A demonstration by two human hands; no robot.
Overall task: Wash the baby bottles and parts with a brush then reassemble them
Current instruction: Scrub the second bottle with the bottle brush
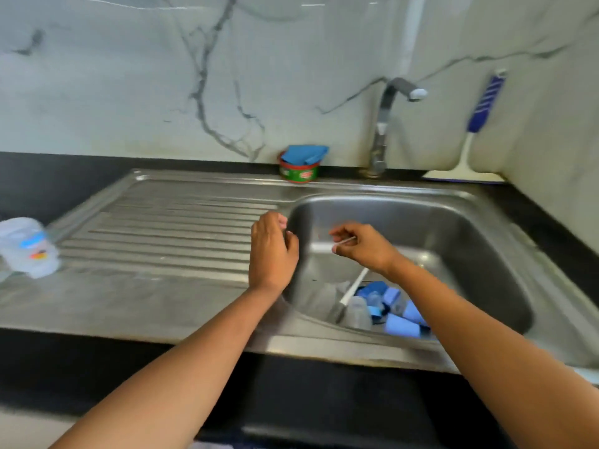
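over the steel sink (486,228), your two hands meet just above the left rim of the basin. your right hand (364,249) pinches a thin white stick (346,241) between thumb and fingertips; blur hides what the stick is. your left hand (272,251) hangs just beside it, knuckles up, fingers curled in; cannot tell whether it holds anything. the hands are near each other but apart

in the near corner of the basin, under your right forearm: a heap of clear baby bottles (356,314) and blue parts (402,325), lying mixed together. a white-handled brush (353,286) leans slantwise into the heap, handle end up toward your right wrist

on the ribbed drainboard (162,228), far left edge: one clear bottle (27,247) with blue and orange print, blurred, well apart from the heap

behind the sink on the black table (32,179): a red and green tub (299,173) with a blue cloth (304,154) on top; the tap (384,124) to its right, spout turned right; a blue-handled wiper (476,137) leaning upright against the marble wall (129,76)
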